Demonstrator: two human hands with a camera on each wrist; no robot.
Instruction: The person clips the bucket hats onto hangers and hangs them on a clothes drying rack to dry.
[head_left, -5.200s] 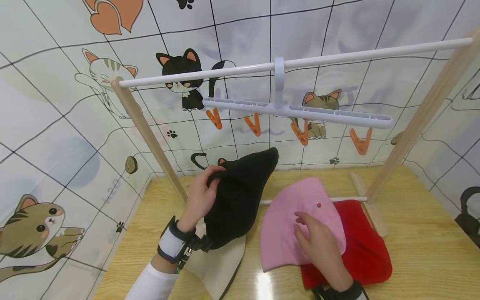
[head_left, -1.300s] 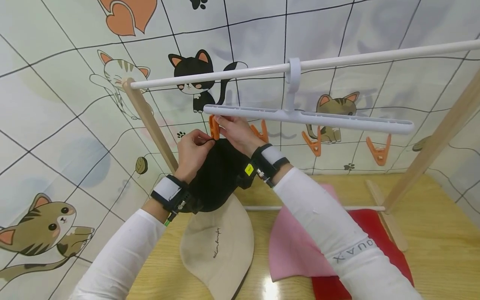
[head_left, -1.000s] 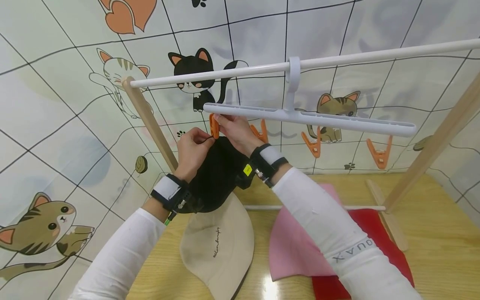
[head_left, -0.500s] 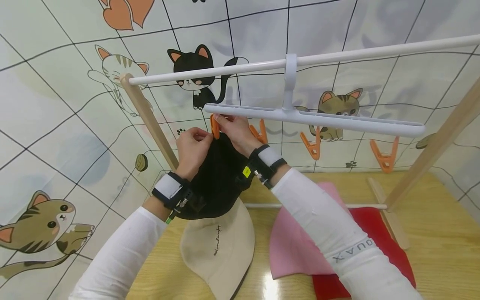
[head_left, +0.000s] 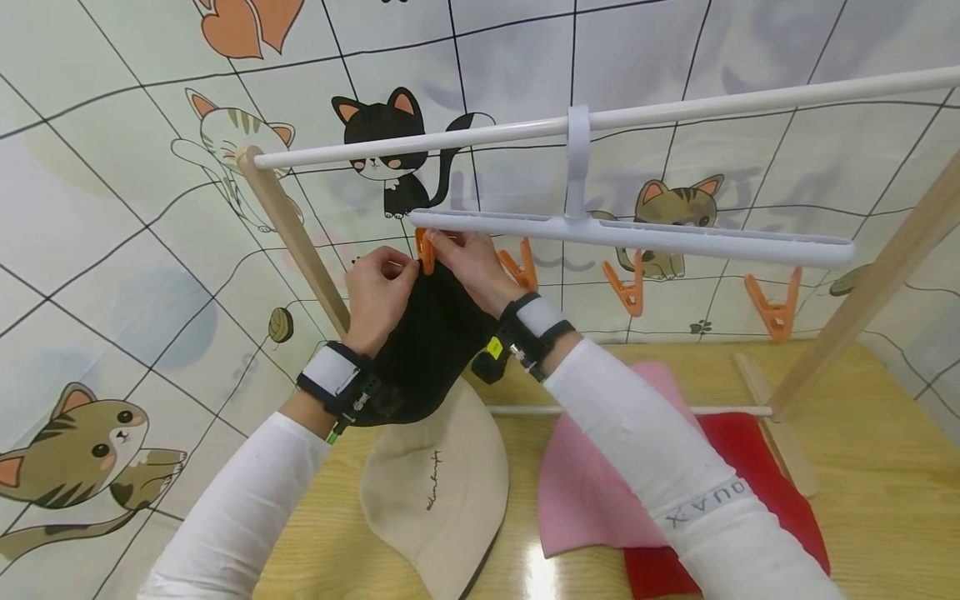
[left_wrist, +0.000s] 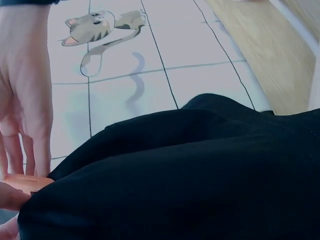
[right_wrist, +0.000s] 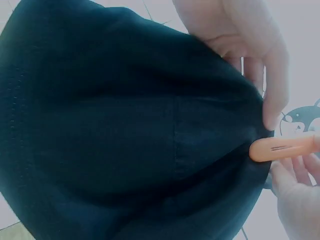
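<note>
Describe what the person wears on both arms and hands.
Both hands, left hand and right hand, are bare. Each arm has a long white sleeve; the right sleeve carries grey letters. Each wrist bears a black strap with a white band holding a small black device; the right one has a yellow sticker.

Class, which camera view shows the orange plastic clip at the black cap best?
The right wrist view: the orange plastic clip lies unobstructed against the black cap. The head view shows it small between fingers; the left wrist view shows only an orange sliver.
</note>
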